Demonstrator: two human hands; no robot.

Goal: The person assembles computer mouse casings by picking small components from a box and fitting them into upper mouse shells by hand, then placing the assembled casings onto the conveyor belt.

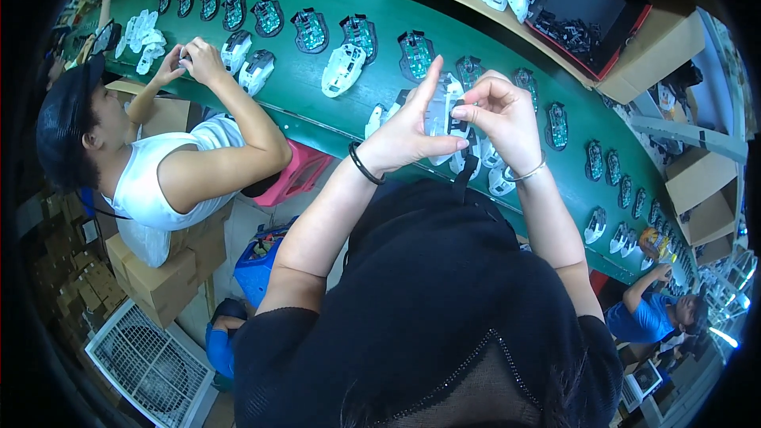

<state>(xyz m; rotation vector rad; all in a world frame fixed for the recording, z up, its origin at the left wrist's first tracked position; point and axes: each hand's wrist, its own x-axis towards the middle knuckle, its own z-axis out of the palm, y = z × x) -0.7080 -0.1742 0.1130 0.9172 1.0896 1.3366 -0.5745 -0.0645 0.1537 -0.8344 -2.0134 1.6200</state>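
Note:
In the middle of the green bench, my left hand (406, 133) curves around a white plastic mouse shell (437, 117), its thumb and forefinger along opposite sides. My right hand (511, 120) pinches thumb and forefinger together at the shell's right side. A small black part (457, 113) shows at those fingertips, though its exact shape is hard to make out. Under and beside my hands lie more white mouse shells (501, 181), partly hidden by my wrists. Just beyond my left hand sits a black mouse base with a green circuit board (416, 54).
Mouse bases with boards (311, 30) line the green belt (261, 107) in a row. A white shell (343, 70) lies left of my hands. Boxes of parts (583, 28) stand along the far edge. Co-workers sit at left (182, 143) and far right (650, 313).

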